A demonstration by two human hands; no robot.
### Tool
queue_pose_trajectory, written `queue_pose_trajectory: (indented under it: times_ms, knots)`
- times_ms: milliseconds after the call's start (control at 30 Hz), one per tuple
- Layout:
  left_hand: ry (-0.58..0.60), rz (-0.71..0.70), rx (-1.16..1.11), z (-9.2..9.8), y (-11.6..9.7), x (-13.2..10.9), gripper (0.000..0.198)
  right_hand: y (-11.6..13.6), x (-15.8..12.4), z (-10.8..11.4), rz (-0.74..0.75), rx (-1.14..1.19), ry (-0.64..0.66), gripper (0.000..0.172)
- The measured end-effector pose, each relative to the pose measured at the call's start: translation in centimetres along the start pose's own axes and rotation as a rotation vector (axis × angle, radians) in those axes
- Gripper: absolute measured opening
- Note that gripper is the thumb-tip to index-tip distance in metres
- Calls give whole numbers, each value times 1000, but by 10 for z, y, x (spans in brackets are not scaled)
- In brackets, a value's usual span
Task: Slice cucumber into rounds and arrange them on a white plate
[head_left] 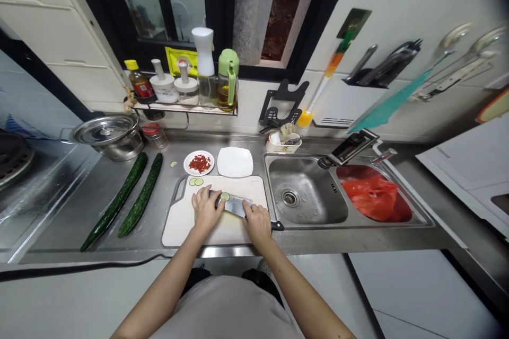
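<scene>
Bench [310,241]: steel, white board [178,225] as clock centre.
Knife [237,205]: over board, fingers of right hand [258,223] clamped on it.
Cucumber slice [225,196]: against blade.
Left hand [207,210]: at blade's 10 o'clock end, fingers' grip unclear.
Nick risk: slice sliding, fingers close.
Plate [186,163], 11 o'clock: red pieces [200,162].
Pot [119,147], 10 o'clock: lidded, contents hidden.
Right basin [350,171], 3 o'clock: red bag [376,198].

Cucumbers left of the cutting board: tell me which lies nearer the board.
The shorter, right-hand cucumber: it lies between the cutting board and the longer cucumber farther left.
</scene>
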State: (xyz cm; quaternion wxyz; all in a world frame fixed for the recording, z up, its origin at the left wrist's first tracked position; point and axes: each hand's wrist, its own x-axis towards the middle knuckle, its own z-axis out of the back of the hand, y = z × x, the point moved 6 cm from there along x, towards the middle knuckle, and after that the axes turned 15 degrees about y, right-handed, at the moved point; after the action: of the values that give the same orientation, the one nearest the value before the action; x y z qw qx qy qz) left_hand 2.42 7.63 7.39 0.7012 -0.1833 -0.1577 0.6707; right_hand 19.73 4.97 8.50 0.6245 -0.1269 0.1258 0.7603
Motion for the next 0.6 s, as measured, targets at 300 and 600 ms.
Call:
queue_pose_trajectory:
  times_ms: [300, 600]
  knots:
    - [140, 59, -179, -6, -3, 14, 13, -4, 1, -6, 19, -31, -52, 42]
    - [90, 116, -250, -3, 7, 25, 7, -12, 6, -1, -8, -25, -55, 43]
